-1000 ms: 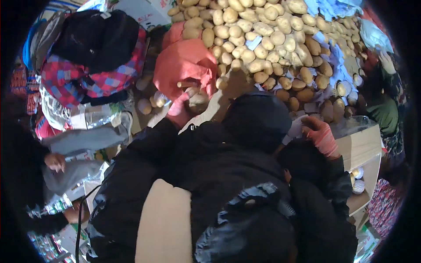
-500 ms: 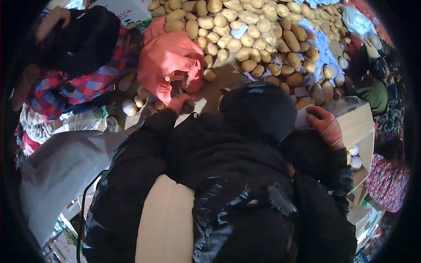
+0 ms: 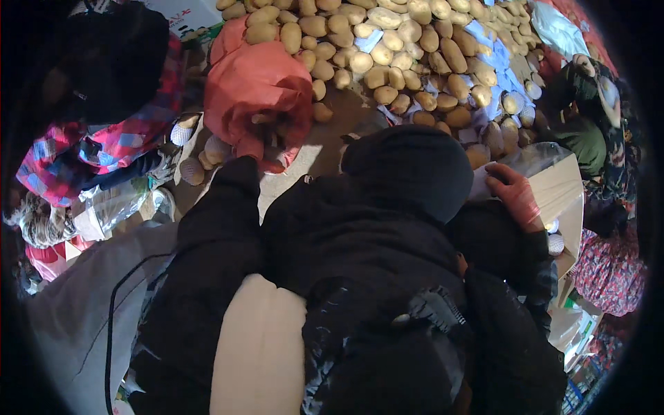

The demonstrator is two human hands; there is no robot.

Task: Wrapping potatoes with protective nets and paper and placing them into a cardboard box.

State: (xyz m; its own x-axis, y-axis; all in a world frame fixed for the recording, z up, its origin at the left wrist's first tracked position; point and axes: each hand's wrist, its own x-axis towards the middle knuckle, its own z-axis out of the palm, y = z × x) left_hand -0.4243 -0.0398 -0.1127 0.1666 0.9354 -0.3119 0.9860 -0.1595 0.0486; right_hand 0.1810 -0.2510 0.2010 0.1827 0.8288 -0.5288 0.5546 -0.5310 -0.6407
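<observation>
My left hand point(image 3: 250, 146), in a thin reddish glove, reaches into the mouth of a red plastic bag point(image 3: 259, 79). Its fingers are hidden by the bag's folds and my dark sleeve. A brownish potato-like end shows inside the opening. On the right, my gloved right hand point(image 3: 515, 195) has its fingers curled against a whitish piece point(image 3: 481, 183), partly hidden behind the dark rounded cloth in front of me. That hand is beside a cardboard box point(image 3: 557, 187) with a clear plastic liner. A large heap of potatoes point(image 3: 384, 52) lies beyond both hands.
Blue wrapping sheets point(image 3: 491, 69) lie among the potatoes. Net-wrapped potatoes point(image 3: 191, 171) rest left of the bag. A person in a checked garment point(image 3: 117, 149) crouches at the left; another in green point(image 3: 588, 149) works at the right. Grey cloth point(image 3: 90, 304) spreads at my left.
My left hand has gone deeper into the red bag, its fingers passing from sight. My right hand stays at the whitish piece. The whole view has shifted slightly.
</observation>
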